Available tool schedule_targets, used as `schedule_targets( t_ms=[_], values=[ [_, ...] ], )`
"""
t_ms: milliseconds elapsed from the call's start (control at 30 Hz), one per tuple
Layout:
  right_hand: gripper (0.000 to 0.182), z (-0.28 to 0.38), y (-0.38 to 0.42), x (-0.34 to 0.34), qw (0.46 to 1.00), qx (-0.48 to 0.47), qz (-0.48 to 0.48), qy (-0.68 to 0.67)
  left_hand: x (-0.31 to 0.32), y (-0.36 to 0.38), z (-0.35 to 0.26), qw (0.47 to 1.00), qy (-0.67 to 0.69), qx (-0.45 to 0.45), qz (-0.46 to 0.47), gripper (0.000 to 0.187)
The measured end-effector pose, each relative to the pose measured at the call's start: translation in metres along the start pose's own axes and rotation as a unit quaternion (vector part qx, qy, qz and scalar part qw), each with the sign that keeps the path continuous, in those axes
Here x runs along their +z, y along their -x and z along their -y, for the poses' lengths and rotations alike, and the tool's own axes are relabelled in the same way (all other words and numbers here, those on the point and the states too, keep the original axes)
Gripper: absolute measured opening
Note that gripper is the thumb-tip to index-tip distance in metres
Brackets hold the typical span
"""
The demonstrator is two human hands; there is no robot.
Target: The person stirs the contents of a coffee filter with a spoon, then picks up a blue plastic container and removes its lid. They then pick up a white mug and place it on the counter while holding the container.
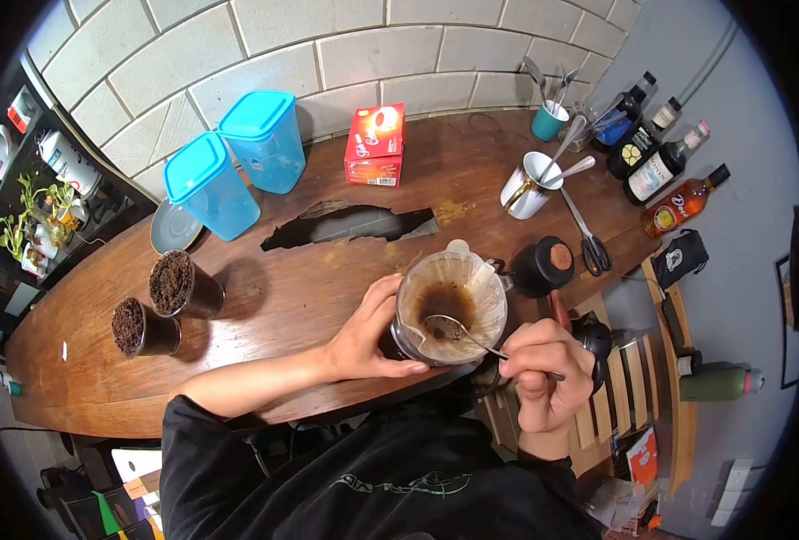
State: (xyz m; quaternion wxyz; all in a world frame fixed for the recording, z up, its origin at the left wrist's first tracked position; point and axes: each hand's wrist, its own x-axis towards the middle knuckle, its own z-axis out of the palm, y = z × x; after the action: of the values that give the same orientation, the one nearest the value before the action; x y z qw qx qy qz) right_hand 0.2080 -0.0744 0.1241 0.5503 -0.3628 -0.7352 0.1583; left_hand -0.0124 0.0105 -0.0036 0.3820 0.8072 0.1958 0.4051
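Note:
A clear coffee dripper (408,337) stands at the table's front edge, lined with a pale paper filter (483,301). Inside the filter lies brown liquid (446,299) with dark grounds. My left hand (370,335) curls against the dripper's left side, thumb low along its front. In my right hand (548,364) is a metal spoon (485,345), pinched by the handle, its bowl dipped into the liquid. Just right of the dripper sits a black round vessel (534,267) with a cork-coloured top. A black kettle (592,340) with a wooden handle is partly hidden behind my right hand.
Two glasses (203,297) of dark crumbly grounds stand left. Behind are blue-lidded containers (278,153), a red box (375,148) and a jagged hole (350,227) in the tabletop. A white mug (523,195) with utensils, scissors (595,252) and several bottles (656,175) occupy the right.

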Motion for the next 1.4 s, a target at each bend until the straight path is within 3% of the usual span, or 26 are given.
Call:
schedule_targets(
  t_ms=[233, 500, 733, 1133, 1400],
  values=[
    [0.016, -0.005, -0.008, -0.002, 0.999, 0.016, 0.033, 0.031, 0.000, -0.001, 0.000, 1.000, -0.013, 0.006, -0.001, 0.092],
    [0.013, -0.004, -0.006, -0.008, 0.997, -0.019, -0.030, 0.061, 0.001, 0.001, 0.003, 1.000, 0.022, -0.019, 0.004, 0.092],
    [0.014, -0.006, -0.012, -0.003, 0.995, -0.037, -0.011, 0.088, 0.000, 0.001, 0.002, 1.000, 0.017, -0.025, 0.006, 0.091],
    [0.016, -0.005, -0.006, 0.000, 0.998, 0.039, 0.000, 0.044, -0.001, -0.001, -0.002, 1.000, -0.009, -0.002, 0.002, 0.090],
    [0.020, -0.002, 0.005, 0.004, 0.992, 0.109, -0.019, -0.056, 0.000, -0.001, -0.002, 1.000, -0.010, 0.007, -0.005, 0.090]
  ],
)
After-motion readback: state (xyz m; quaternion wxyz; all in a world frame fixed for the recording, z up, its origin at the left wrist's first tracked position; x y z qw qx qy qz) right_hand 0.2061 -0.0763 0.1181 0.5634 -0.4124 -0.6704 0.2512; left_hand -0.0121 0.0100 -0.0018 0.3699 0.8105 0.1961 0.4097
